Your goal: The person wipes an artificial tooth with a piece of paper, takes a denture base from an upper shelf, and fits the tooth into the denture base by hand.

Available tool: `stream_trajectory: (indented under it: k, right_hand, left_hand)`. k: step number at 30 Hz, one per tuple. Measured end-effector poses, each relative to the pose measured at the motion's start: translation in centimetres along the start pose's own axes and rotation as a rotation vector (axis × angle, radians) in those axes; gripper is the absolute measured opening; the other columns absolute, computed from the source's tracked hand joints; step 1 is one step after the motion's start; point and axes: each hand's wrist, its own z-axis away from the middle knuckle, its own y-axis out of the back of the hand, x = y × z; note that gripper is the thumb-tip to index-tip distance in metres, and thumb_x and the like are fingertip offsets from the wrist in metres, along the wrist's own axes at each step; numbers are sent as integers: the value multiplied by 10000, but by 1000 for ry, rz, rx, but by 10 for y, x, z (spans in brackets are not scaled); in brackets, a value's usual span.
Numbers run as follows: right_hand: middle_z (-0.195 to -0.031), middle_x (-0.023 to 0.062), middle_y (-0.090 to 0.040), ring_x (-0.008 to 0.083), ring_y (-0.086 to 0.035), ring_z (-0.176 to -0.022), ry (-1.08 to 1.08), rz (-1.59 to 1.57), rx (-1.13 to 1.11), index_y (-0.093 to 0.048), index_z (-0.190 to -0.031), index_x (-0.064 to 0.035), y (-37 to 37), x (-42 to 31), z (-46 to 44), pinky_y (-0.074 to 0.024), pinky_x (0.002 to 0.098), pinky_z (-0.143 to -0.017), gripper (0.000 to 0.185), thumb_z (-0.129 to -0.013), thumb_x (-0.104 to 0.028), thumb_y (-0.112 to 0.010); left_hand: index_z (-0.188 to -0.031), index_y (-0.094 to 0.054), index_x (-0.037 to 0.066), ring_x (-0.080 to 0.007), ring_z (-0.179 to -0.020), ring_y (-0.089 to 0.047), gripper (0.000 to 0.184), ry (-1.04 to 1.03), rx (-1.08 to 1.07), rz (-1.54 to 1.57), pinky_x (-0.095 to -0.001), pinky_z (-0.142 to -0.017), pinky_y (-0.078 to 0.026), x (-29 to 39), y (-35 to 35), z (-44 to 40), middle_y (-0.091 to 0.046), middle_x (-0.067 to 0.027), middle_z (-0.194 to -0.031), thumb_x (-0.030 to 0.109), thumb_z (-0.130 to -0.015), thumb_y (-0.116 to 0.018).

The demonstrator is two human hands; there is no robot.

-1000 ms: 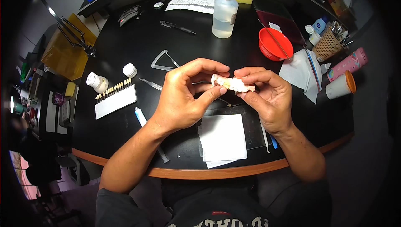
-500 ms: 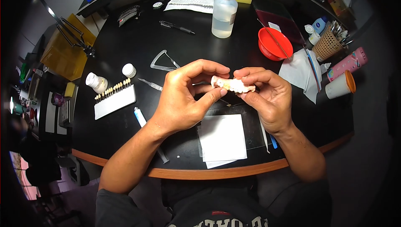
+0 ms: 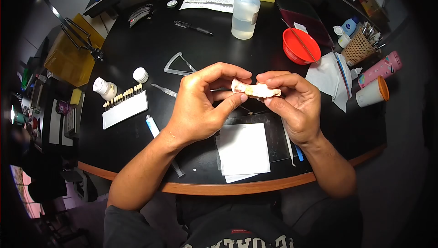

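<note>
A pale dental cast (image 3: 258, 91) with a row of teeth, one of them yellowish, is held up above the middle of the table. My left hand (image 3: 205, 104) grips its left end, thumb at the lower front and fingers curled behind. On the other end, my right hand (image 3: 297, 104) pinches it between thumb and fingers. Fingers hide parts of both ends. Below the hands lies a white paper pad (image 3: 244, 150). A metal caliper (image 3: 175, 65) and a scalpel-like tool (image 3: 163, 89) rest beyond my left hand.
On the left stand a tooth shade guide (image 3: 125, 109), two white jars (image 3: 105, 88) and a syringe (image 3: 153, 125). Farther back are a pen (image 3: 193, 27) and a clear bottle (image 3: 245, 17). A red bowl (image 3: 299, 49), tissue (image 3: 326, 77) and cup (image 3: 370, 93) stand right.
Both hands still hold the dental cast. It has tilted slightly, its right end lower, showing the yellowish tooth more clearly. The camera view has shifted a little.
</note>
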Motion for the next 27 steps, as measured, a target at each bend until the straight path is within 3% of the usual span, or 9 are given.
stream_trajectory:
  k: [13, 27]
  right_hand:
    - [-1228, 188, -695, 171, -707, -1031, -237, -271, 74, -631, -1267, 59, 2, -6, -4, -609, 296, -898, 315, -958, 55, -564]
    - [-1214, 195, -694, 212, -718, -1076, -283, -312, 76, -617, -1285, 52, 2, -5, -3, -614, 324, -933, 315, -979, 11, -552]
  left_hand:
    - [-1235, -650, -64, -200, -1098, -703, 346, -18, -49, -54, -333, -969, -612, 4, -1, 1, -693, -127, -1147, -62, -904, -749]
    - [-1163, -715, -56, -185, -1002, -727, 263, -62, -76, -91, -326, -909, -602, 3, 0, 0, -732, -136, -1087, 4, -915, -780]
